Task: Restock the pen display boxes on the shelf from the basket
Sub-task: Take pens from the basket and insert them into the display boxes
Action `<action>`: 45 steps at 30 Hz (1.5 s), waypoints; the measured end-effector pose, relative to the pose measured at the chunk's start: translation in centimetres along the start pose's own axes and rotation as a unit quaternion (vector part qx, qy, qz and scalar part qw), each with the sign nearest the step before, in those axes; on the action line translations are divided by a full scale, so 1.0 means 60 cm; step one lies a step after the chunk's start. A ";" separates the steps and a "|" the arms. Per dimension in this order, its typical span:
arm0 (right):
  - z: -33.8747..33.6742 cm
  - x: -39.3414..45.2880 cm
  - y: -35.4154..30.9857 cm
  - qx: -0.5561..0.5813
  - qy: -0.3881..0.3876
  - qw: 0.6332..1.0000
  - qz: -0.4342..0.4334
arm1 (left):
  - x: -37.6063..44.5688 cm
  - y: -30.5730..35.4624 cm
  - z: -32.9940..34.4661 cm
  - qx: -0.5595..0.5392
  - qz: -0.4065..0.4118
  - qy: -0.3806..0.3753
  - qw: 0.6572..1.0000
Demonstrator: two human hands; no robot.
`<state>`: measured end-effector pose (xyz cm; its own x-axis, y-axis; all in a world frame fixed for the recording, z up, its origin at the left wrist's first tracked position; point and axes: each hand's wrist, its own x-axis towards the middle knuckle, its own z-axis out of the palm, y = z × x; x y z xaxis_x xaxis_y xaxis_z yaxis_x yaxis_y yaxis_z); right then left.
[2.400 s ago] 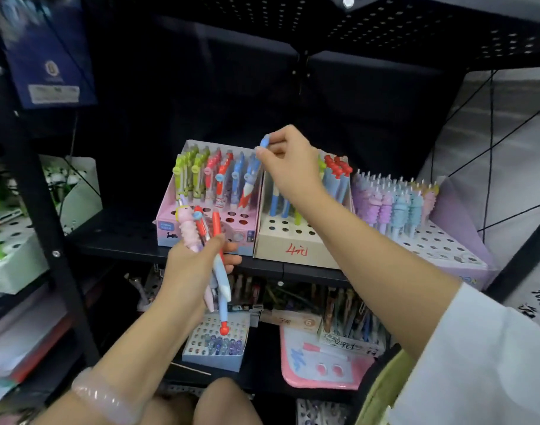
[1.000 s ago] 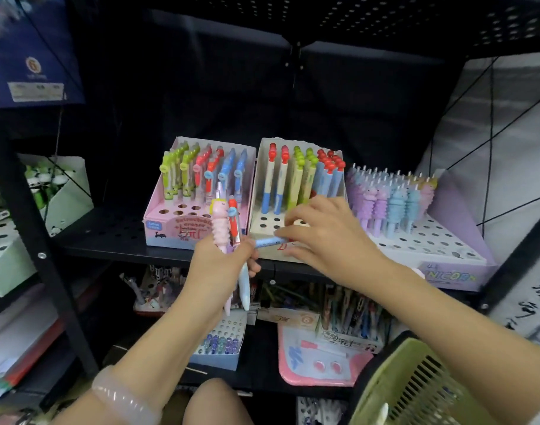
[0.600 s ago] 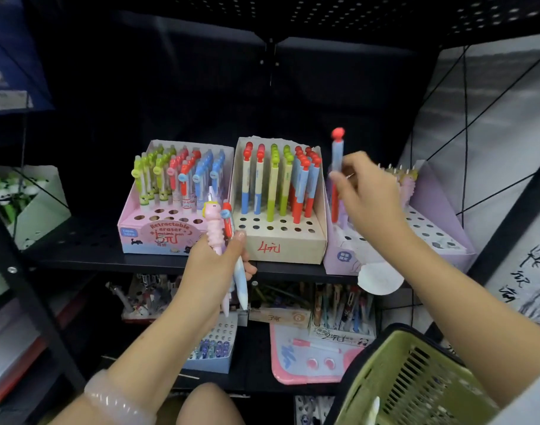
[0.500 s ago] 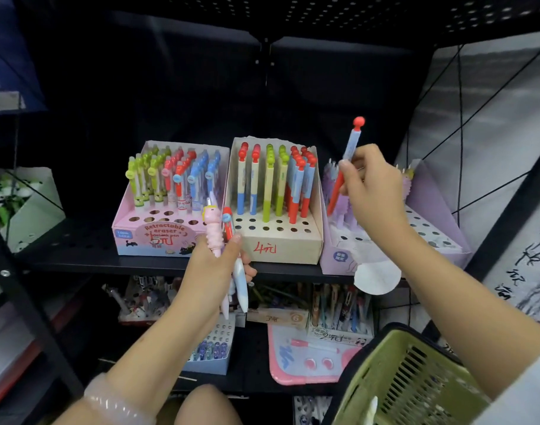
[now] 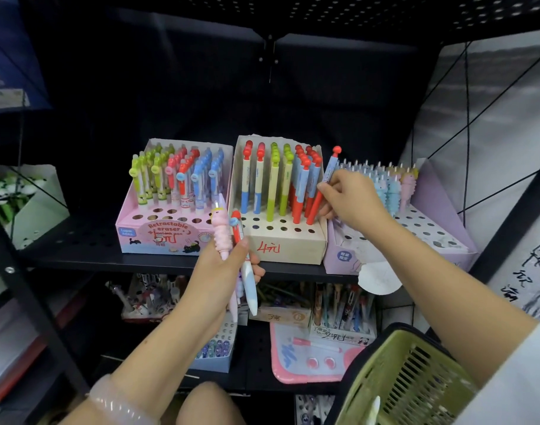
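One red-tipped pen point(image 5: 323, 187) is pinched in the right hand's point(image 5: 351, 199) fingers point(image 5: 324, 189) over the tan box point(image 5: 285, 240).

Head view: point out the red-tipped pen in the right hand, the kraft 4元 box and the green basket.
red-tipped pen point(image 5: 327, 176): head view, on its pale blue barrel.
kraft box point(image 5: 288, 246): head view, on its front wall.
green basket point(image 5: 407, 381): head view, on its slotted side wall.

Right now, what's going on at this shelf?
A person is restocking pens. The right hand pinches a red-and-blue pen, tilted, with its tip at the right edge of the beige middle box, not yet seated upright. The left hand grips a few more pens, including a pink one. A green basket sits at lower right.
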<state>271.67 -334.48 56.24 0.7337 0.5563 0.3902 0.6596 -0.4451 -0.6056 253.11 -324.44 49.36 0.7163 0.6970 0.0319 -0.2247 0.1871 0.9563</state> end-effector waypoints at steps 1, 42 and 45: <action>-0.005 0.003 -0.002 -0.017 -0.009 1.000 -0.001 | 0.000 -0.001 0.000 -0.005 -0.001 -0.003 1.000; 0.121 0.002 -0.246 0.206 0.037 0.970 -0.125 | -0.004 0.046 -0.161 -0.042 0.038 0.094 0.994; 0.156 0.006 -0.248 0.117 -0.005 0.984 -0.138 | 0.001 0.050 -0.166 -0.050 0.012 0.092 0.994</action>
<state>260.60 -321.10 58.89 0.5301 0.6412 0.5549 0.7766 -0.1044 -0.6213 245.91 -316.98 49.31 0.5799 0.8147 -0.0086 -0.3111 0.2311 0.9218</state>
